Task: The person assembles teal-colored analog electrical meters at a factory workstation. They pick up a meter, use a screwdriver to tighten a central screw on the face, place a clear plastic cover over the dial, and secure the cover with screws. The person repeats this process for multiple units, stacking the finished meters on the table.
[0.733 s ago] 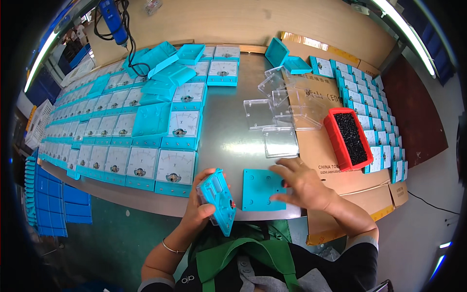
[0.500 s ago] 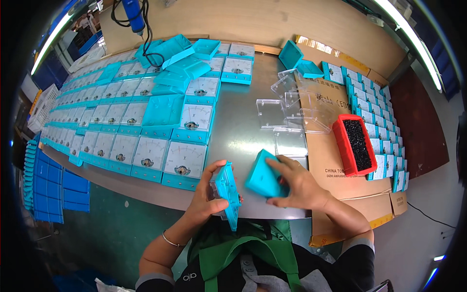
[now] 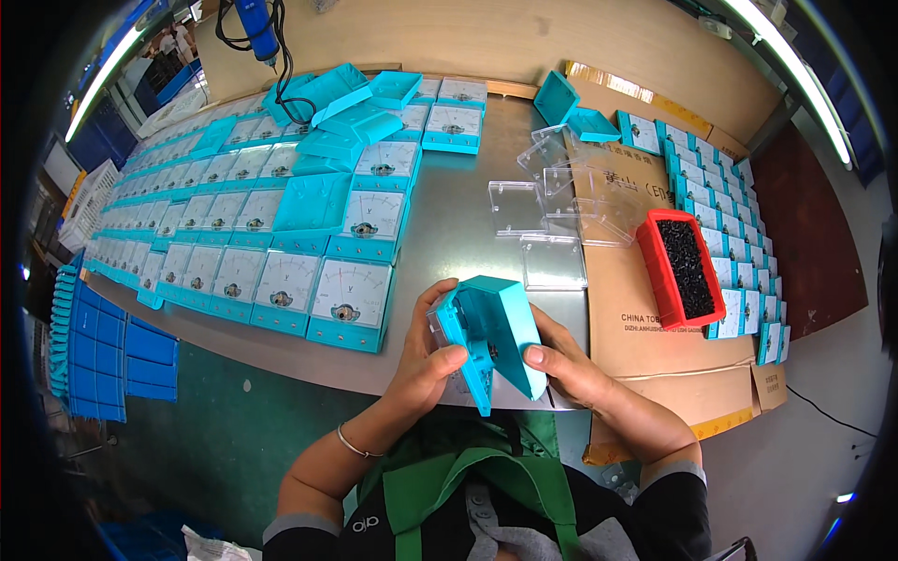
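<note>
On my feed the meter body [image 3: 477,369] sits in front of the wearer, its clear front against the palm side of my left hand [image 3: 421,360]. Those fingers wrap its far edge, with the thumb pressed along the near side, so I read a firm grip. Just beside it, the teal case [image 3: 513,327] is gripped by my right hand [image 3: 571,369], the thumb on its near wall and the fingers mostly hidden behind it. The case is tilted, its open side facing the meter body; I can't tell whether their rims touch at the far end.

I judge the step in hand to be lining the case up with the back of the meter body. The next move, I'd say, calls for turning the right wrist so the rims run parallel, then pressing evenly, fingertips clear of the seam.

Just beyond both sets of fingertips are clear covers [image 3: 516,208] on the metal table [image 3: 449,201]. Well right of my right fingers stands a red bin [image 3: 658,285] of small black parts [image 3: 687,266]; left of my left fingers, finished-looking meters [image 3: 346,294] lie in rows.
</note>
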Motion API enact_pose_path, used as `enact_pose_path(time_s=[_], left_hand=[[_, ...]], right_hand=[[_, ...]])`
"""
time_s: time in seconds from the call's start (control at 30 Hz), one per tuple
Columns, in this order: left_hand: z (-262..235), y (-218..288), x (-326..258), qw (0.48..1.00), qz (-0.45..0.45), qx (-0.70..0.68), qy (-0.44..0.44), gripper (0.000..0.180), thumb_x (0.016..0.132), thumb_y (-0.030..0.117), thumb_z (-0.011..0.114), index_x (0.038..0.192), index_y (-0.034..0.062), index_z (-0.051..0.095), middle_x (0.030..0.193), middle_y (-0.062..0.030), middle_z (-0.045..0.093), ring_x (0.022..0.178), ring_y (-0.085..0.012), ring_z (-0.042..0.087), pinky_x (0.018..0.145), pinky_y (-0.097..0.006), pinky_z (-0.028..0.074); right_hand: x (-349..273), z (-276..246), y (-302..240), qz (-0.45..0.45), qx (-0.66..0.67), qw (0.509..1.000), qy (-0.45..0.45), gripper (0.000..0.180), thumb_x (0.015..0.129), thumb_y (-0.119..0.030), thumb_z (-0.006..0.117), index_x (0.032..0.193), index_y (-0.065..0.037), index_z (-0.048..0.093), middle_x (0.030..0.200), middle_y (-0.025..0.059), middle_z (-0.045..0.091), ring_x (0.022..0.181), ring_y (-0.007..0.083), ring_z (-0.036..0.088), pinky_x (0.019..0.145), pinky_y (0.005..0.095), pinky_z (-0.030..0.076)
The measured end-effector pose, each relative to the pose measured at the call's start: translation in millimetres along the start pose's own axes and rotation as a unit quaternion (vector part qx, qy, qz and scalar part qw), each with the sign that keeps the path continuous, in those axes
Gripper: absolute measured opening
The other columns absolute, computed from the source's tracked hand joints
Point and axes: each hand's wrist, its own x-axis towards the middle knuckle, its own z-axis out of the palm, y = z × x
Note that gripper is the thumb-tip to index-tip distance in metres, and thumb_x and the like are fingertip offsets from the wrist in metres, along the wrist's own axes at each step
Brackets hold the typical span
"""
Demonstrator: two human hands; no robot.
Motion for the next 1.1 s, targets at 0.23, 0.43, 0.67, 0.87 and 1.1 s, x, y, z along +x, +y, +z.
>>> enact_pose_path(time_s=[0.23, 0.43, 0.67, 0.87, 1.1], left_hand=[[4, 1, -3, 0.991, -0.001, 0.134, -0.02, 0.092, 0.067, 0.025, 0.078, 0.137, 0.0088, 0.02, 0.131, -0.0109, 0.032, 0.123, -0.0247, 0.036, 0.103, -0.04, 0.031], [-12, 17, 6, 0.92, 0.101, 0.36, -0.116, 0.101, 0.064, 0.028, 0.08, 0.14, 0.0092, 0.015, 0.134, -0.0136, 0.027, 0.125, -0.0273, 0.032, 0.103, -0.041, 0.029], [-3, 28, 17, 0.752, 0.322, 0.575, -0.007, 0.096, 0.054, 0.022, 0.083, 0.133, 0.0072, 0.031, 0.134, -0.0275, 0.026, 0.122, -0.0441, 0.031, 0.099, -0.049, 0.03], [-9, 38, 21, 0.705, 0.236, 0.664, -0.077, 0.092, 0.065, 0.043, 0.077, 0.138, 0.0098, 0.031, 0.145, -0.0302, 0.009, 0.134, -0.0441, 0.016, 0.104, -0.056, 0.02], [-46, 38, 54, 0.425, 0.395, 0.804, -0.128, 0.062, 0.074, 0.014, 0.066, 0.132, 0.0123, 0.044, 0.144, -0.0115, 0.031, 0.134, -0.0326, 0.026, 0.105, -0.056, 0.022]], right_hand=[[-3, 2, -2, -0.029, -0.005, 0.998, -0.052, 0.087, 0.076, -0.019, 0.071, 0.143, -0.001, 0.017, 0.141, 0.0169, 0.029, 0.13, 0.0239, 0.029, 0.107, 0.034, 0.023], [-3, 15, 7, -0.115, -0.139, 0.983, -0.028, 0.086, 0.073, -0.01, 0.074, 0.141, -0.001, 0.022, 0.145, 0.0172, 0.027, 0.127, 0.0232, 0.033, 0.103, 0.0333, 0.03], [8, 29, -53, -0.195, -0.407, 0.889, 0.079, 0.065, 0.074, -0.018, 0.073, 0.127, 0.005, 0.043, 0.067, 0.0134, 0.058, 0.052, 0.0203, 0.057, 0.051, 0.0311, 0.047], [39, -9, -37, -0.128, -0.316, 0.934, 0.106, 0.051, 0.077, -0.017, 0.072, 0.117, 0.007, 0.052, 0.06, 0.001, 0.048, 0.052, 0.0084, 0.044, 0.049, 0.0239, 0.038], [54, -16, -62, -0.208, -0.314, 0.916, 0.14, 0.049, 0.076, -0.014, 0.072, 0.118, 0.005, 0.054, 0.074, 0.0013, 0.054, 0.057, 0.0056, 0.045, 0.051, 0.0216, 0.039]])
